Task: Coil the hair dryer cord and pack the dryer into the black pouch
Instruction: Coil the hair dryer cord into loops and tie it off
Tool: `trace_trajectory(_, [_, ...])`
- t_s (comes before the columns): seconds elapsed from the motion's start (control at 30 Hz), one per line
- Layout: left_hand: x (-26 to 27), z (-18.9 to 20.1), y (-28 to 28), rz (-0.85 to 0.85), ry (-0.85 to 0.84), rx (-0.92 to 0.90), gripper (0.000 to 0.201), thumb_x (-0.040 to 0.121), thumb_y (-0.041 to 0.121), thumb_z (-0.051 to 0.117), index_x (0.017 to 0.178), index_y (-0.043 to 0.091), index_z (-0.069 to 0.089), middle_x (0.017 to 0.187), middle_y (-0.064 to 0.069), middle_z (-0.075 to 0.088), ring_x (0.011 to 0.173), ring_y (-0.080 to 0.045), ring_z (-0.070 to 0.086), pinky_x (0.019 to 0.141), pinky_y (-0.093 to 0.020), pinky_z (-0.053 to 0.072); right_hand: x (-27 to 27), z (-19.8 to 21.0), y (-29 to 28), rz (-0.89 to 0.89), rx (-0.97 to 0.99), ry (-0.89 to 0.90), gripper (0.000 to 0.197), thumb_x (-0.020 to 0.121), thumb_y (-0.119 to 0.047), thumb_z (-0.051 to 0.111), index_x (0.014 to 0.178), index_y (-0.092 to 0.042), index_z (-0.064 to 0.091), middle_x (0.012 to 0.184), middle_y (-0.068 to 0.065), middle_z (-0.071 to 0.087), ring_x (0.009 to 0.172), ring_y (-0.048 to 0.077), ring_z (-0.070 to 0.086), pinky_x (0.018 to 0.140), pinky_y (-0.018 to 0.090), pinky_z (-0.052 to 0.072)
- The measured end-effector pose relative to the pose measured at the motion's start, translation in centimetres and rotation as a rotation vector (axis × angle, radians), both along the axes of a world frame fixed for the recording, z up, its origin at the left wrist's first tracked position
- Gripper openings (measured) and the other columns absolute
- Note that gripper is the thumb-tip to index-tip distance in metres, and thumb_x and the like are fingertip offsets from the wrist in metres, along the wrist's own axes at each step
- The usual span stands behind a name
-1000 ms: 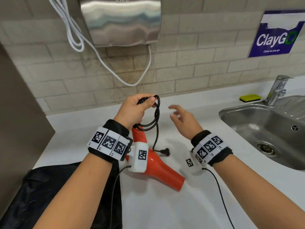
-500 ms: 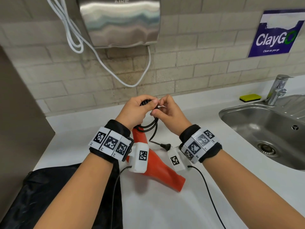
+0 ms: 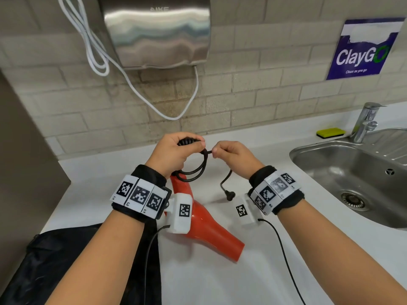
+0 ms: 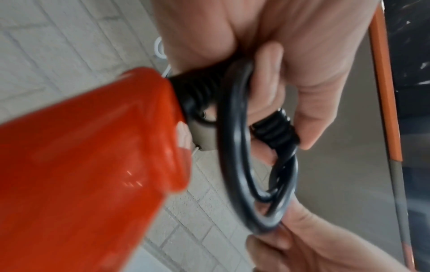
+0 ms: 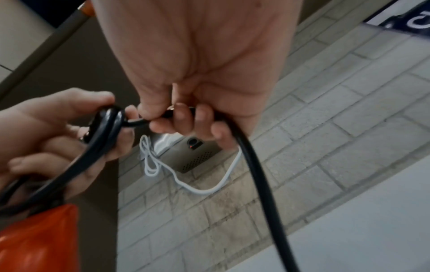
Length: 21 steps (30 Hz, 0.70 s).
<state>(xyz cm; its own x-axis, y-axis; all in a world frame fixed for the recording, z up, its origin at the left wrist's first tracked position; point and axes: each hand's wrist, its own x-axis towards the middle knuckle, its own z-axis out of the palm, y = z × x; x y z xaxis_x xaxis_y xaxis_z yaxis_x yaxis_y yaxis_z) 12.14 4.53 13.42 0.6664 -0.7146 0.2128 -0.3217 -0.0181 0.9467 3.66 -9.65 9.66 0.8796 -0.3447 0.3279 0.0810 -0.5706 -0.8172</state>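
The orange hair dryer lies on the white counter with its handle raised toward my left hand. That hand grips the coiled loops of black cord at the ribbed strain relief. My right hand pinches the free end of the cord just right of the coil. From it the plug hangs down above the counter. The black pouch lies at the lower left, partly under my left forearm.
A steel sink with a tap and a yellow sponge is at the right. A wall hand dryer with a white cable hangs on the tiled wall above. A brown panel borders the left.
My right hand came in from open, took hold of the cord beside the coil and drew it out to the right. The plug swung right. The left hand kept its grip.
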Motion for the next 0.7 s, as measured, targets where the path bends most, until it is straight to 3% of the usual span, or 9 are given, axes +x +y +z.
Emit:
trace_trajectory(0.13, [0.0, 0.1, -0.2, -0.026, -0.068, 0.136, 0.021, 0.081, 0.016, 0.068, 0.101, 0.011, 0.068, 0.029, 0.012, 0.039, 0.027, -0.003, 0.028, 0.032, -0.012, 0.024, 0.0, 1.0, -0.2, -0.128, -0.011, -0.114, 0.024, 0.09, -0.013, 0.053, 0.066, -0.017, 0.053, 0.054, -0.005, 0.041, 0.043, -0.002, 0.041, 0.047, 0.008, 0.033])
trace_trajectory(0.2, [-0.3, 0.3, -0.3, -0.055, -0.091, 0.168, 0.024, 0.082, 0.014, 0.066, 0.105, 0.011, 0.067, 0.028, 0.014, 0.04, 0.026, -0.002, 0.033, 0.032, -0.009, 0.025, 0.0, 1.6, 0.2, -0.16, -0.027, -0.177, 0.024, 0.089, -0.013, 0.053, 0.066, -0.017, 0.054, 0.055, -0.005, 0.043, 0.046, -0.002, 0.041, 0.049, 0.009, 0.034])
trace_trajectory(0.3, [-0.8, 0.5, -0.4, -0.076, -0.131, 0.168, 0.021, 0.084, 0.009, 0.064, 0.104, 0.007, 0.066, 0.028, 0.018, 0.043, 0.027, 0.004, 0.04, 0.034, -0.002, 0.025, -0.2, 1.9, 0.7, -0.162, -0.057, -0.243, 0.026, 0.089, -0.012, 0.053, 0.064, -0.02, 0.053, 0.054, -0.006, 0.043, 0.048, -0.003, 0.042, 0.05, 0.009, 0.034])
trace_trajectory(0.43, [-0.8, 0.4, -0.3, -0.014, -0.094, 0.139, 0.011, 0.083, 0.011, 0.064, 0.093, 0.008, 0.068, 0.032, 0.016, 0.049, 0.027, 0.003, 0.04, 0.033, -0.003, 0.025, 0.0, 1.4, 0.5, -0.099, -0.013, -0.256, 0.025, 0.088, -0.011, 0.055, 0.066, -0.024, 0.055, 0.059, -0.008, 0.048, 0.051, -0.004, 0.044, 0.056, 0.009, 0.036])
trace_trajectory(0.53, [-0.5, 0.1, -0.2, 0.033, -0.002, 0.086, 0.011, 0.082, 0.016, 0.066, 0.092, 0.012, 0.068, 0.055, 0.009, 0.064, 0.028, -0.002, 0.032, 0.031, -0.01, 0.024, 0.2, -0.3, -1.0, -0.113, 0.039, -0.162, 0.029, 0.09, -0.009, 0.051, 0.067, -0.027, 0.05, 0.064, -0.01, 0.046, 0.052, -0.006, 0.044, 0.06, 0.012, 0.035])
trace_trajectory(0.63, [-0.3, 0.0, -0.1, 0.045, 0.041, 0.056, 0.004, 0.082, 0.016, 0.066, 0.082, 0.019, 0.067, 0.054, 0.008, 0.066, 0.029, -0.002, 0.027, 0.031, -0.01, 0.021, -0.1, -2.8, -2.1, -0.114, 0.017, 0.017, 0.023, 0.092, -0.009, 0.047, 0.073, -0.021, 0.049, 0.069, -0.01, 0.045, 0.058, -0.003, 0.042, 0.061, 0.009, 0.036])
trace_trajectory(0.7, [-0.2, 0.1, 0.0, 0.048, 0.054, 0.039, 0.008, 0.083, 0.014, 0.064, 0.079, 0.02, 0.066, 0.062, 0.005, 0.066, 0.028, -0.002, 0.027, 0.031, -0.01, 0.021, -0.4, -4.4, -2.4, -0.088, -0.011, 0.114, 0.014, 0.092, -0.008, 0.045, 0.079, -0.014, 0.049, 0.075, -0.006, 0.046, 0.065, 0.003, 0.041, 0.064, 0.014, 0.034])
